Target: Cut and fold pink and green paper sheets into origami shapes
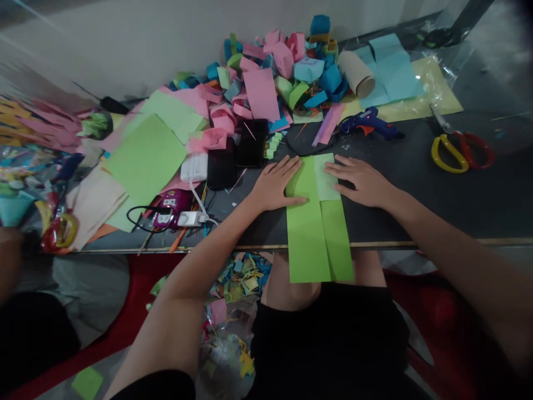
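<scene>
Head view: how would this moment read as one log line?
left hand: on green paper; right hand: on pale-green section; green paper: overhangs table edge; scissors: on table

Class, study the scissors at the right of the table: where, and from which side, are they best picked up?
The scissors are probably best gripped by their red and yellow loops, the right hand coming from the near side: the loops lie toward the person, and the blades point away.
</scene>
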Available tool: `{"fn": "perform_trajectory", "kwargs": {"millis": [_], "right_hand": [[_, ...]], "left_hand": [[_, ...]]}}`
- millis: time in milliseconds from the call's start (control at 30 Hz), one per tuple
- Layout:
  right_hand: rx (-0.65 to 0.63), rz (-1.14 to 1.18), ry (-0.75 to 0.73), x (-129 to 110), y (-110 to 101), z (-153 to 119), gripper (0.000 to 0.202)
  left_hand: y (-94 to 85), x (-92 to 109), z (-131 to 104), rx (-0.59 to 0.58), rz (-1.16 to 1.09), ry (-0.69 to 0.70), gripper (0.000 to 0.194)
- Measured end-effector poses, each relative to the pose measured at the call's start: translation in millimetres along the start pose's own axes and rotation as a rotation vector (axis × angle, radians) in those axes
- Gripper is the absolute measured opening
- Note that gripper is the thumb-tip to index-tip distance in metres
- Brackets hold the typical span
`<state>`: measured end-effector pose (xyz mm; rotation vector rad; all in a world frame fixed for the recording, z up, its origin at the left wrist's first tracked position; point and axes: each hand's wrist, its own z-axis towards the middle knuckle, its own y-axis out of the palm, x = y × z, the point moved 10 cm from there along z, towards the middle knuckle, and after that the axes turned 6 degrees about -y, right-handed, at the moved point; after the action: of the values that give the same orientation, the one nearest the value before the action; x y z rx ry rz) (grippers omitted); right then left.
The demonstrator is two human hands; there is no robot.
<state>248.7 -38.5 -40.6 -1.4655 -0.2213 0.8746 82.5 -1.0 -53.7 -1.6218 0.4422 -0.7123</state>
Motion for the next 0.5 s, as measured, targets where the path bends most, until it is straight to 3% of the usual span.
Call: {"fn": "perform_trajectory", "kwargs": {"millis": [167,400,500], "right_hand": [[0.002,-0.036,-0.052,-4.1,0.9,-0.1,0.06],[-0.024,-0.083,-0.04,-7.1,5.1,0.8,0.061],[-0.015,-0.105,-0.045,-7.7,5.3,0.0,0.061]], "left_hand": [[-2.3,2.2,-1.4,0.028,0.027,-0.005,0.106],[-16.7,13.5,-10.1,0.166,0.035,0.064,0.089],[-11.4,12.6,-9.2,0.129,0.022,0.077,0.089]]}}
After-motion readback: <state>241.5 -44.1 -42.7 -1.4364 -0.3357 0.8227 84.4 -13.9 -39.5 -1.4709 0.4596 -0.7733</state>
